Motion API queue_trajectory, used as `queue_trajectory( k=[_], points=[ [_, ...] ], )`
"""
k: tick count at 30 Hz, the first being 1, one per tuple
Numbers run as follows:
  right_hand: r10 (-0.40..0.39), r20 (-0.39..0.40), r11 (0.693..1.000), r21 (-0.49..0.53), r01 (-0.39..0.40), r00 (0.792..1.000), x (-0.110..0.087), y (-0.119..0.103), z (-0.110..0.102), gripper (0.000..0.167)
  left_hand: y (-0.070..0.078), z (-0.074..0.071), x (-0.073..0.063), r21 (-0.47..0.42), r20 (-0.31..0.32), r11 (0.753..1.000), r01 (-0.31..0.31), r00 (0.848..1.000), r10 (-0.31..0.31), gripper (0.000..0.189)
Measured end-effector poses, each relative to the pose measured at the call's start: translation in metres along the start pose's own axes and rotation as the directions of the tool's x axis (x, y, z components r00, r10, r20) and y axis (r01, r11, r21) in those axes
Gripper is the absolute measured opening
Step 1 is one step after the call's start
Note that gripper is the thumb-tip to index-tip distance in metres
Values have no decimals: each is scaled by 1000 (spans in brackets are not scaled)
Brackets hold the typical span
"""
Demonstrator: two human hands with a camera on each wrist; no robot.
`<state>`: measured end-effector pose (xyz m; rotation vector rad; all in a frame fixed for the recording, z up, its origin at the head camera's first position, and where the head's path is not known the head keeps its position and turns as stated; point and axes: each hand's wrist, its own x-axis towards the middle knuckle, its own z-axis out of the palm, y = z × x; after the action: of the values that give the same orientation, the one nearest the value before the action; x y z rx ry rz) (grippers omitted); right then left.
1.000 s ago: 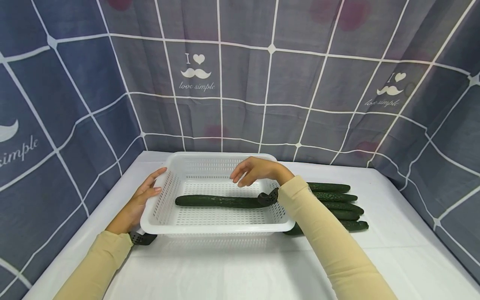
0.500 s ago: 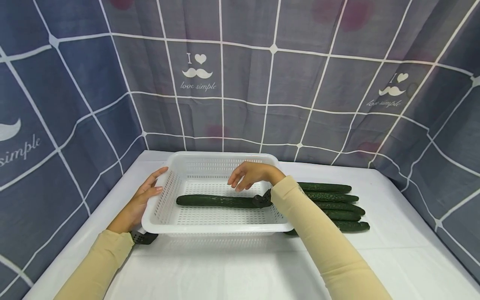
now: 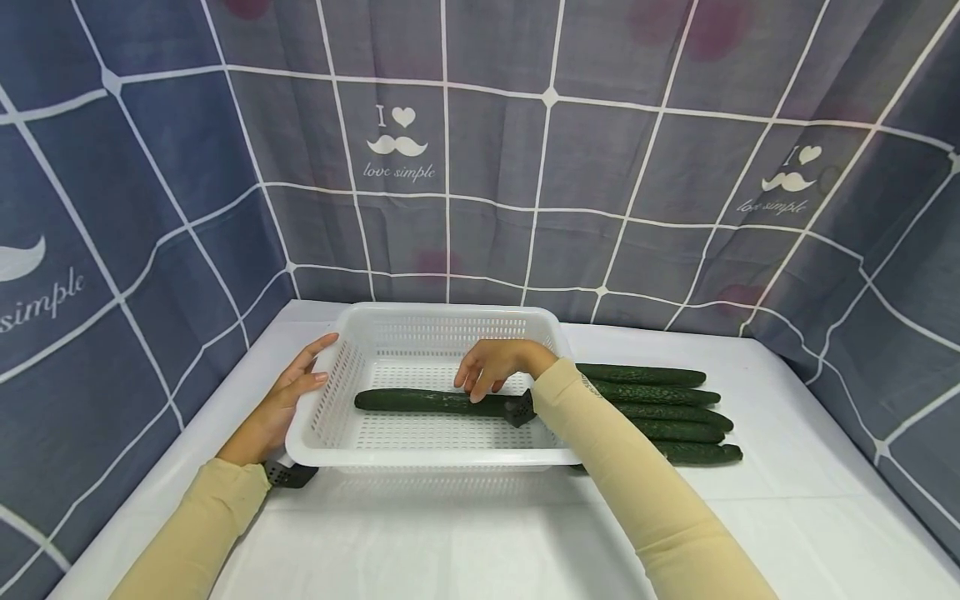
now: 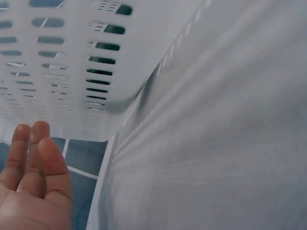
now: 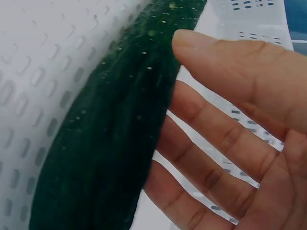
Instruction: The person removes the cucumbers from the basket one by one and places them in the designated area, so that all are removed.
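Note:
In the head view a dark green cucumber [image 3: 420,401] lies lengthwise in a white perforated plastic basket [image 3: 420,457]. My right hand [image 3: 498,365] is over the basket, fingers loosely bent downward, with the thumb tip right at the cucumber. The right wrist view shows the thumb [image 5: 211,48] overlapping the cucumber's edge and the other fingertips beside its flank, not wrapped round it. At the basket's left end my left hand [image 3: 281,404] rests along the outer wall. Its fingers [image 4: 36,153] look nearly straight in the left wrist view, close under the slotted side.
Several more cucumbers [image 3: 667,393] lie side by side on the white-covered table [image 3: 405,533], right of the basket and partly behind my right sleeve [image 3: 622,467]. A grey checked curtain [image 3: 487,167] encloses the back and sides.
My right hand has moved slightly left and down, from above the basket to the cucumber inside it. The left hand has stayed at the basket's left end.

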<state>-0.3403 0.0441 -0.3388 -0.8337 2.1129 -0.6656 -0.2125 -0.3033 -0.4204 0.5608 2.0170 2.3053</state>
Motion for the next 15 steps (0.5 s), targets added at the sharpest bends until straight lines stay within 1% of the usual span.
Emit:
queue_trajectory(
  k=[5, 11, 15],
  points=[
    [24, 4, 999, 25, -24, 1000, 1, 3, 3, 41, 1, 1, 0, 7, -4, 1000, 6, 1000, -6, 58],
    [49, -3, 998, 25, -49, 999, 3, 7, 6, 42, 2, 1, -1, 5, -10, 1000, 4, 1000, -4, 57],
    [53, -15, 998, 25, -52, 998, 4, 9, 8, 42, 2, 1, 0, -2, -8, 1000, 8, 1000, -8, 57]
  ],
)
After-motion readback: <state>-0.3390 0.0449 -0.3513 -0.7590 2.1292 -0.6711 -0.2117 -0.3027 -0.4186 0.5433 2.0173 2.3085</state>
